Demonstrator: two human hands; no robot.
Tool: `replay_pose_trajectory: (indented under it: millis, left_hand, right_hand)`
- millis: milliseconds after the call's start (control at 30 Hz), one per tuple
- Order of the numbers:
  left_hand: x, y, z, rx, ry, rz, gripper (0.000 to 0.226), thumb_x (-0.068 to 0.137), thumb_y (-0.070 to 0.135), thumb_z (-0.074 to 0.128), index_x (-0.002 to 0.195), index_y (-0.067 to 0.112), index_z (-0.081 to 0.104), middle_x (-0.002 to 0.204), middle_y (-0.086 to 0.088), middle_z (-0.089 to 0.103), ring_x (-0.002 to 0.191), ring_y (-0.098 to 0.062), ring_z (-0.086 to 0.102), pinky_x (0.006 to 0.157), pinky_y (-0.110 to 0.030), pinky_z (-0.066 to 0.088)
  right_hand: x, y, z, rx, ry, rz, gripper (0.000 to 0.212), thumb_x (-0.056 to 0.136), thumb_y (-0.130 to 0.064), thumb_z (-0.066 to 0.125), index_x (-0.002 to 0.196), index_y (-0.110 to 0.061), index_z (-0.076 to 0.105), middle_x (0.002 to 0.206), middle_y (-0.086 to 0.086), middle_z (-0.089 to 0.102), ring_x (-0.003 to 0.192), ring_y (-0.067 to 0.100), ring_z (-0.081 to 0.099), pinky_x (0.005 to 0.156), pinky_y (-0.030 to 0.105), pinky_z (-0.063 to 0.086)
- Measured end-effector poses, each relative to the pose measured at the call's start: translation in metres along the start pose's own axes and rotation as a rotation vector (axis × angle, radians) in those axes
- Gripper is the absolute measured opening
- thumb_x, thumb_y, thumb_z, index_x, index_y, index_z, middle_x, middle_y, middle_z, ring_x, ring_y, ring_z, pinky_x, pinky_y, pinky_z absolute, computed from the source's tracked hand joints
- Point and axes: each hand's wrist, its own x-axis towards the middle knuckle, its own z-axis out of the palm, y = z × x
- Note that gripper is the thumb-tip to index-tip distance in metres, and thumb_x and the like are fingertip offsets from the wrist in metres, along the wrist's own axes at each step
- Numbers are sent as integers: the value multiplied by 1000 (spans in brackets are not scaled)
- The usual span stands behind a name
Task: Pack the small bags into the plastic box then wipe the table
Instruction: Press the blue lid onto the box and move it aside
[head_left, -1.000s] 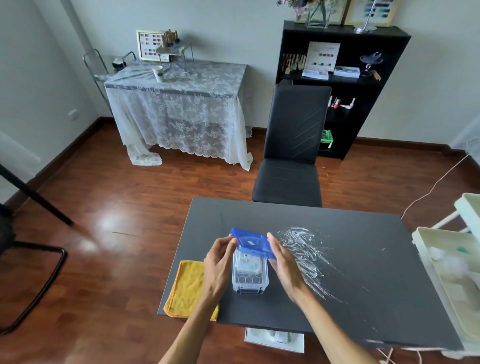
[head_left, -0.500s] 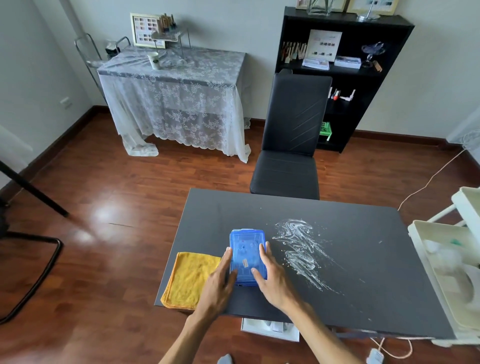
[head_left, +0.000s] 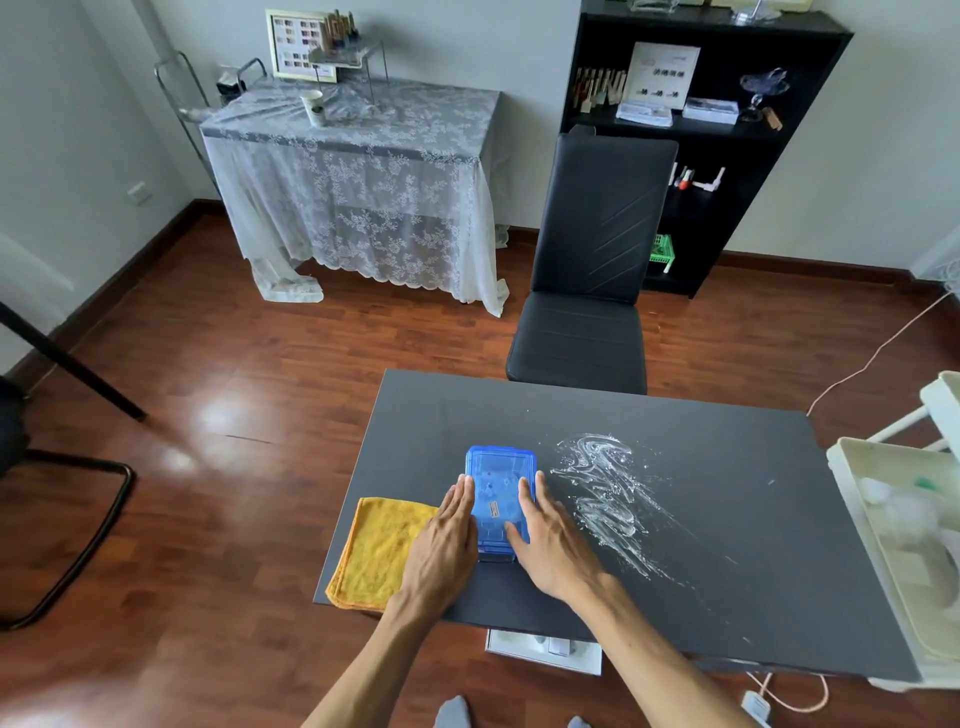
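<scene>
At the left edge of the worktop (head_left: 426, 415) lies the yellow cloth (head_left: 382, 551), folded flat and close by, I judge so it is ready for the wiping step. My left hand (head_left: 444, 540) lies partly over the cloth's right side, fingers straight and flat against the left side of the plastic box (head_left: 500, 499); that grip is apart, pressing, not curled round anything. The box stands near the worktop's front edge, its blue lid on top. The small bags are not visible on the worktop; I take them to be inside, though the lid blurs what is under it. My right hand (head_left: 550, 545) mirrors the left, fingers straight, some resting on the lid's right part and others beside the box, so that grip is apart too. I judge both palms are there to seat the lid squarely. Just right of the box spreads a white smear (head_left: 605, 493), not yet wiped.
</scene>
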Motion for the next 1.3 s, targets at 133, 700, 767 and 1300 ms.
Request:
replay_pose_trajectory:
  millis: [133,700,767,1300]
  left_hand:
    - [1,5,-4,-16,-37,-113,60,96,7,38,153,13,18,161,-4,17,87,-29,67,72,-44,53]
    - [21,-11,-7,295,-53,-16,71,89,2,37,153,13,11,161,-4,21,130,-27,49,80,-28,49]
    - [33,-19,-15,343,-65,19,79,82,-4,37,154,20,13,162,1,18,146,-25,27,110,-34,36]
    - [30,-18,-2,409,-135,119,80,94,63,35,153,11,18,163,-6,4,149,-19,-8,118,-34,-16]
  right_hand:
    - [3,-1,-5,-10,-20,-50,69,103,-40,44,158,-12,12,166,13,-2,149,26,23,120,33,25]
    - [11,0,1,-436,83,-108,67,102,-52,34,156,-16,22,165,19,9,153,33,3,123,50,10]
    - [7,1,3,-430,134,-153,60,101,-46,39,153,-16,33,163,20,15,152,35,8,122,52,14]
    - [3,16,-9,103,394,-213,28,89,-6,63,112,-15,75,112,4,68,104,15,61,92,27,50]
